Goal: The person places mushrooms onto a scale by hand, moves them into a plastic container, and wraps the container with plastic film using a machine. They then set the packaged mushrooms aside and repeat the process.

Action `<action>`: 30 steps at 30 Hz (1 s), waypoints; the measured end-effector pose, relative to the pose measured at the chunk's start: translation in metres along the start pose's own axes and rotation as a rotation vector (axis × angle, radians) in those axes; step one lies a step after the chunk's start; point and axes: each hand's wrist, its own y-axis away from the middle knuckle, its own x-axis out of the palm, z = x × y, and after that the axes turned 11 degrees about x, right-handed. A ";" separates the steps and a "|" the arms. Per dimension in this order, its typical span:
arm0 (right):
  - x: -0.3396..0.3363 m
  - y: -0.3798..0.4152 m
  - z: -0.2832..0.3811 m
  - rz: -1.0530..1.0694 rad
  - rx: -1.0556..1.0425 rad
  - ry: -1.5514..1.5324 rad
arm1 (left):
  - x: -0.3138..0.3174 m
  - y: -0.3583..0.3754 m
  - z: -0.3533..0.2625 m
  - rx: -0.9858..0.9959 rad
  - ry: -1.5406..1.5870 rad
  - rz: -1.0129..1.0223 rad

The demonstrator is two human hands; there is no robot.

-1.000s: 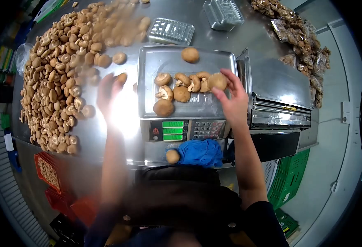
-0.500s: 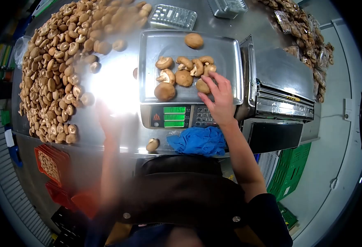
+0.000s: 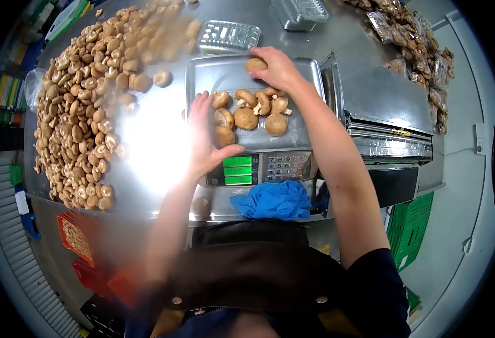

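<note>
At the far side of the scale's steel pan, my right hand has its fingers and thumb around a brown mushroom. My left hand is spread at the pan's left edge, thumb pointing right, right beside a large mushroom cap. It holds nothing. Between my hands several shiitake mushrooms lie in a loose cluster, some cap up like the round one, others showing stems. The scale's green display is partly lit below the pan, close to my left thumb.
A big heap of mushrooms covers the table's left side. Clear plastic trays stand behind the scale. A blue cloth lies in front, with a single mushroom to its left. Right are a wrapping machine and packed mushrooms.
My right hand has moved from the near-right mushroom to the far one and closed round it. My left hand has come up from the table to the pan's left edge.
</note>
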 end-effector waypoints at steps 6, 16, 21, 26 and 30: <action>-0.047 0.041 0.052 0.152 0.204 -0.503 | 0.002 -0.012 0.004 -0.028 -0.094 0.088; -0.003 0.096 0.045 -0.094 -0.158 0.016 | 0.013 -0.032 0.011 -0.053 0.072 -0.040; 0.023 0.106 0.012 -0.285 -0.055 -0.017 | 0.025 -0.043 0.016 -0.021 0.046 -0.079; 0.029 0.104 0.010 -0.351 -0.045 -0.054 | 0.028 -0.061 0.029 0.129 -0.088 -0.049; 0.029 0.104 0.010 -0.341 -0.052 -0.013 | 0.015 -0.063 0.028 0.214 -0.086 0.013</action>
